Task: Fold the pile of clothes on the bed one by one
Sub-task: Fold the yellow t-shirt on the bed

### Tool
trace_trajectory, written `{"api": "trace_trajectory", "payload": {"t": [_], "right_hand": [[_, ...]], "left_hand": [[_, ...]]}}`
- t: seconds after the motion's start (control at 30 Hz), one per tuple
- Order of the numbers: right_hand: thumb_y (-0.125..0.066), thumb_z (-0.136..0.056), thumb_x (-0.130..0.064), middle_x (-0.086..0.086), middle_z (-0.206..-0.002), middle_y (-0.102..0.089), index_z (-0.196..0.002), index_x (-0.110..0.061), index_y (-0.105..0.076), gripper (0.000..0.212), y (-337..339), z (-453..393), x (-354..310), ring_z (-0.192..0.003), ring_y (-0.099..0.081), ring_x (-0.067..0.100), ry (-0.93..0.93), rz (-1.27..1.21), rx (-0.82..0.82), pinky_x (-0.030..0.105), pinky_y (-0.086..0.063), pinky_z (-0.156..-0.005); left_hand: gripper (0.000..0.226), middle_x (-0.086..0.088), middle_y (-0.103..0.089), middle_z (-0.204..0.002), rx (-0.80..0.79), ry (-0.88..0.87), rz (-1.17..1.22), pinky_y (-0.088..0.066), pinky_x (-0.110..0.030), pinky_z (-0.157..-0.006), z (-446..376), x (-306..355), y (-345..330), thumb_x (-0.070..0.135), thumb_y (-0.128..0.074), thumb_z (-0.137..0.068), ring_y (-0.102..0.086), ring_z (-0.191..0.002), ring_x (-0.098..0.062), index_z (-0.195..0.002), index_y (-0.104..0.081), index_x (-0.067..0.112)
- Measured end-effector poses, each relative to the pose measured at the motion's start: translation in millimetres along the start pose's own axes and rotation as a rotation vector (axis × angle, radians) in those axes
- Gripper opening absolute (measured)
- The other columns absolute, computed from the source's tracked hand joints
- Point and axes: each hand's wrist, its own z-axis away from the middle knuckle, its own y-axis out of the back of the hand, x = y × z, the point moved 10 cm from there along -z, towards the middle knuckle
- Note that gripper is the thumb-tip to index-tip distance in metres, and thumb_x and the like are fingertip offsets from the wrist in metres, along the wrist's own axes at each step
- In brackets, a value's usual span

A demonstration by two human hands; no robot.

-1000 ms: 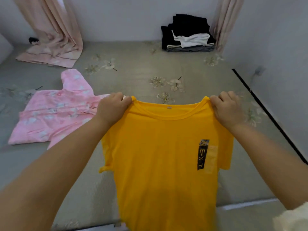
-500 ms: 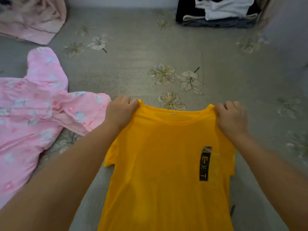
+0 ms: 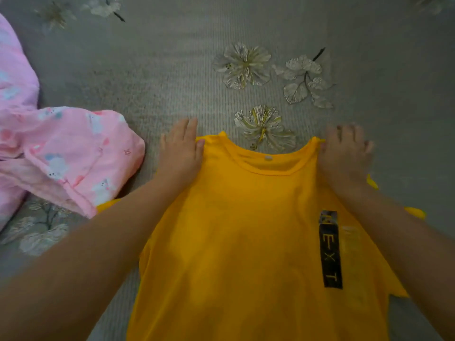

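Pink garment (image 3: 61,153): lies crumpled on the bed (image 3: 147,70) at the far left, unfolded, its near sleeve touching the left edge of the yellow shirt; it fills more of the view than half a second ago, since the camera has dropped closer
Left hand (image 3: 181,148): fingers (image 3: 189,126) now straight and flat, pressing the shirt's left shoulder onto the bed; a second ago they were curled round that shoulder, holding it up in the air
Yellow T-shirt (image 3: 246,230): spread front-side up on the bed between the two arms, collar (image 3: 267,166) toward the far side, hem toward the person and out of view below
Shirt's long axis: runs from collar to hem, away from and toward the person, nearly straight up the view; the black label strip (image 3: 330,249) lies along the same line
Right hand (image 3: 344,153): fingers loosened and spread over the right shoulder, blurred with motion; pressing, not pinching, as far as I can tell
Change: the shirt has gone from hanging in both grips to lying on the bed, both hands letting go
Meaning for the task: the laying-out looks done, so folding this shirt can probably begin, likely with the sleeves; the pink garment waits its turn
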Motion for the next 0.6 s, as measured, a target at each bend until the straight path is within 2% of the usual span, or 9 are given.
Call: {"api": "trace_trajectory", "payload": {"t": [0.07, 0.13, 0.23, 0.27, 0.33, 0.4, 0.47, 0.5, 0.6], "right_hand": [[-0.044, -0.093, -0.014, 0.022, -0.136, -0.043, -0.126, -0.001, -0.048, 0.036, -8, 22, -29, -0.133, -0.029, 0.034, 0.091, -0.087, -0.036, 0.047, -0.025, -0.097], [-0.047, -0.087, -0.015, 0.025, -0.129, -0.051, -0.120, 0.003, -0.055, 0.038, -5, 54, -73, -0.127, -0.039, 0.042, 0.227, -0.197, -0.047, 0.055, -0.031, -0.097], [-0.043, -0.084, -0.022, 0.024, -0.120, -0.059, -0.111, 0.000, -0.063, 0.040, -3, 97, -148, -0.116, -0.050, 0.045, 0.469, -0.245, -0.043, 0.062, -0.036, -0.092], [-0.045, -0.086, -0.024, 0.023, -0.125, -0.056, -0.116, -0.003, -0.062, 0.040, -10, 106, -170, -0.120, -0.047, 0.044, 0.525, -0.242, -0.102, 0.061, -0.032, -0.096], [-0.044, -0.093, -0.028, 0.015, -0.146, -0.033, -0.135, -0.013, -0.044, 0.044, -34, 115, -204, -0.138, -0.022, 0.035, 0.559, -0.237, -0.261, 0.051, -0.010, -0.111], [-0.034, -0.097, -0.036, 0.007, -0.155, -0.009, -0.145, -0.021, -0.023, 0.051, -52, 107, -224, -0.143, 0.001, 0.025, 0.567, -0.176, -0.309, 0.040, 0.009, -0.111], [-0.030, -0.097, -0.040, 0.004, -0.156, -0.002, -0.146, -0.024, -0.016, 0.054, -61, 94, -243, -0.143, 0.006, 0.022, 0.593, -0.114, -0.300, 0.039, 0.012, -0.110], [-0.029, -0.097, -0.041, 0.004, -0.156, -0.002, -0.146, -0.024, -0.015, 0.055, -64, 87, -251, -0.143, 0.006, 0.022, 0.600, -0.096, -0.307, 0.039, 0.011, -0.110], [-0.026, -0.096, -0.046, 0.003, -0.156, 0.003, -0.147, -0.026, -0.011, 0.056, -82, 78, -263, -0.142, 0.008, 0.022, 0.612, -0.007, -0.376, 0.042, 0.009, -0.111]], "left_hand": [[0.048, -0.022, -0.036, -0.141, 0.018, 0.006, 0.060, -0.019, -0.040, -0.106, 24, -15, 5, 0.022, -0.036, -0.096, -0.033, -0.131, -0.032, -0.137, -0.032, -0.002], [0.053, -0.028, -0.048, -0.127, 0.032, 0.066, 0.072, -0.029, -0.042, -0.098, 55, -39, 10, 0.025, -0.033, -0.087, -0.045, -0.117, -0.037, -0.130, -0.041, -0.006], [0.054, -0.027, -0.046, -0.130, -0.011, 0.295, 0.005, -0.031, -0.044, -0.099, 103, -88, 7, 0.027, -0.034, -0.090, -0.043, -0.120, -0.038, -0.133, -0.037, -0.005], [0.052, -0.027, -0.043, -0.133, -0.037, 0.374, -0.023, -0.030, -0.045, -0.100, 114, -105, 5, 0.026, -0.039, -0.093, -0.040, -0.122, -0.038, -0.136, -0.034, -0.003], [0.049, -0.025, -0.045, -0.132, -0.068, 0.475, -0.078, -0.032, -0.046, -0.097, 129, -131, 4, 0.023, -0.048, -0.091, -0.041, -0.121, -0.038, -0.133, -0.039, 0.001], [0.031, -0.025, -0.058, -0.114, -0.015, 0.473, -0.003, -0.039, -0.043, -0.085, 131, -143, 9, 0.019, -0.052, -0.089, -0.052, -0.107, -0.038, -0.114, -0.054, 0.000], [0.017, -0.026, -0.063, -0.096, 0.064, 0.435, 0.161, -0.039, -0.039, -0.072, 130, -148, 18, 0.009, -0.050, -0.089, -0.057, -0.091, -0.038, -0.096, -0.060, -0.003], [0.016, -0.028, -0.062, -0.093, 0.108, 0.436, 0.210, -0.036, -0.038, -0.069, 130, -152, 24, 0.006, -0.048, -0.090, -0.057, -0.089, -0.039, -0.094, -0.059, -0.005], [0.021, -0.031, -0.058, -0.101, 0.266, 0.540, 0.344, -0.025, -0.033, -0.064, 142, -173, 42, 0.003, -0.041, -0.093, -0.054, -0.093, -0.040, -0.104, -0.053, -0.011]]}}
